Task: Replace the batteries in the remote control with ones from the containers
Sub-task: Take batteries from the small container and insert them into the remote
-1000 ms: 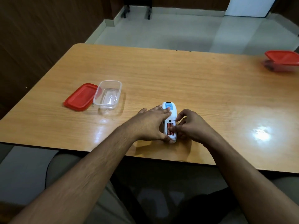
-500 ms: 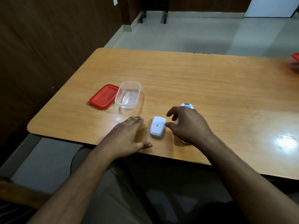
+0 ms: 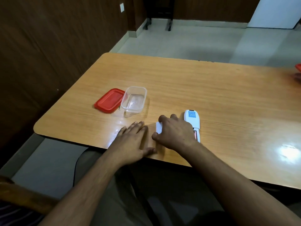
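Note:
The white remote control (image 3: 192, 120) lies face down near the table's front edge, blue label up. Its battery bay is uncovered and orange-red batteries (image 3: 195, 136) show inside. The white battery cover (image 3: 158, 128) rests on the table just left of the remote. My right hand (image 3: 175, 132) lies over the cover, index finger and thumb closed around its edges. My left hand (image 3: 132, 139) rests flat on the table to the left, fingers spread and holding nothing. Further left stands a clear plastic container (image 3: 134, 100), which looks empty, with its red lid (image 3: 109, 100) beside it.
A second container with a red lid (image 3: 298, 68) is just visible at the far right edge of the wooden table (image 3: 211, 88). A dark wood-panelled wall runs along the left. Tiled floor lies beyond the table.
One second ago both hands were on the remote. The cover has since come off and been set left of it. My right hand now closes over the cover; my view has swung left.

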